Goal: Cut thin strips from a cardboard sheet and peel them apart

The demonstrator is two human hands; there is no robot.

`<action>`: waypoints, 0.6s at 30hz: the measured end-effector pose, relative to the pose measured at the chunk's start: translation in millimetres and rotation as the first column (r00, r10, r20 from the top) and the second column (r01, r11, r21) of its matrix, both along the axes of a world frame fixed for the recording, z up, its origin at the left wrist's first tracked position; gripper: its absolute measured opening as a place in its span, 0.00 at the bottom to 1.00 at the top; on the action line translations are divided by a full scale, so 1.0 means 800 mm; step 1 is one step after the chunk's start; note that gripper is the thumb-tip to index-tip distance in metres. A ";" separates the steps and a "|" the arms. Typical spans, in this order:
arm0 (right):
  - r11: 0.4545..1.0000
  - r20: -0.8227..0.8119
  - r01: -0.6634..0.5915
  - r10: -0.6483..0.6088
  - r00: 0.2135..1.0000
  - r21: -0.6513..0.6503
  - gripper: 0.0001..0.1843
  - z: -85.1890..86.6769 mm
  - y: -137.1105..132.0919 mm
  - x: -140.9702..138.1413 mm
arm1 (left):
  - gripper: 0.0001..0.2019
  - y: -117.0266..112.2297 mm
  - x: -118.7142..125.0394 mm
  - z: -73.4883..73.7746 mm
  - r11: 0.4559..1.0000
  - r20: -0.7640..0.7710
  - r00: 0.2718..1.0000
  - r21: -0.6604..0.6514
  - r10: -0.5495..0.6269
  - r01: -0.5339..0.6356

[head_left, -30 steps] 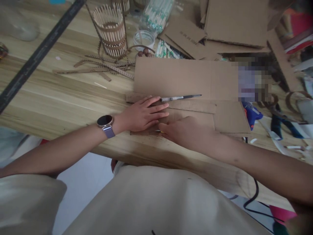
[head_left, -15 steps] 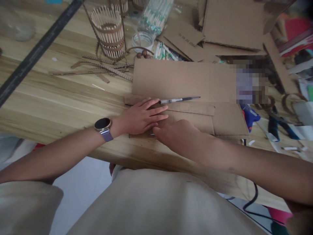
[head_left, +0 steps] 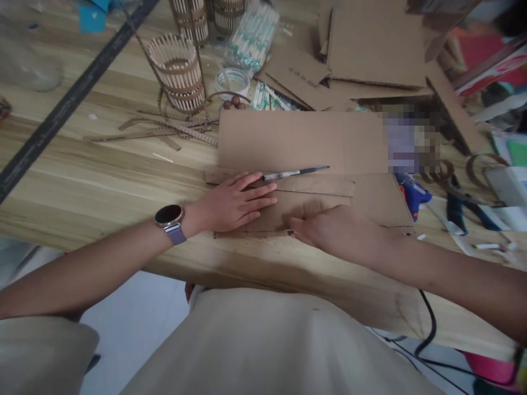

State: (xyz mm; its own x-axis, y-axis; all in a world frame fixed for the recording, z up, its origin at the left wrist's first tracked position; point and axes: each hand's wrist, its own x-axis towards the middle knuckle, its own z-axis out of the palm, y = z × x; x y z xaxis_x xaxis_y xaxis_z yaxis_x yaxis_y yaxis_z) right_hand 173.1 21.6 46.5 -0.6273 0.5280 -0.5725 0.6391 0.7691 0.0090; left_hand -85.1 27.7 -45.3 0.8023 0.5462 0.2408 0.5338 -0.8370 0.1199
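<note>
A large sheet of brown cardboard (head_left: 263, 137) lies on the wooden table, with a narrow cardboard strip (head_left: 317, 185) across it. My left hand (head_left: 233, 203) is flat on the cardboard, fingers spread, its fingertips over the strip's left part. By its index finger a pen (head_left: 294, 174) rests along the strip. My right hand (head_left: 325, 227) is closed low over the sheet's near edge, to the right of the left hand. A thin pale tip shows at its fingers; the rest of what it grips is hidden.
Beyond the sheet stand stick baskets (head_left: 177, 77), a tape roll (head_left: 233, 82), a bag of sticks (head_left: 252, 35) and cardboard scraps (head_left: 156, 129). On the right lie a blue glue gun (head_left: 414, 195) and dark-handled pliers (head_left: 465, 206). A black bar (head_left: 74, 101) crosses the upper left.
My right hand has slid to the right along the cardboard's near edge, away from the left hand. My left hand stays flat on the sheet. The whole view has shifted slightly.
</note>
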 end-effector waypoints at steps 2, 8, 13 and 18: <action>0.999 -0.036 0.002 -0.003 0.999 -0.045 0.14 -0.001 0.007 0.011 | 0.22 0.002 -0.002 0.000 1.000 -0.009 1.000 -0.008 -0.004 0.004; 0.997 -0.041 -0.022 0.019 0.999 -0.073 0.16 -0.002 0.002 -0.018 | 0.22 0.008 -0.005 0.001 1.000 -0.017 0.999 -0.003 -0.029 0.029; 0.996 -0.022 -0.089 0.088 0.996 -0.028 0.14 0.002 -0.013 -0.075 | 0.21 0.005 -0.003 0.003 1.000 -0.028 0.999 -0.001 -0.022 0.021; 0.987 0.016 -0.159 0.159 0.987 0.003 0.16 0.002 -0.013 -0.094 | 0.22 0.005 -0.003 0.001 1.000 -0.048 0.999 -0.024 -0.020 0.019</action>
State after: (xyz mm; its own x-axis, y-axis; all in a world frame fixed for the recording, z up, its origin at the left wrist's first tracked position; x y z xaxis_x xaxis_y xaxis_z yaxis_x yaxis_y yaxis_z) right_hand 98.0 11.0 47.8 -0.6943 0.4252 -0.5807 0.5087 0.8607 0.0220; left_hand -87.8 31.4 -44.1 0.8234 0.5353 0.1883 0.5229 -0.8447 0.1144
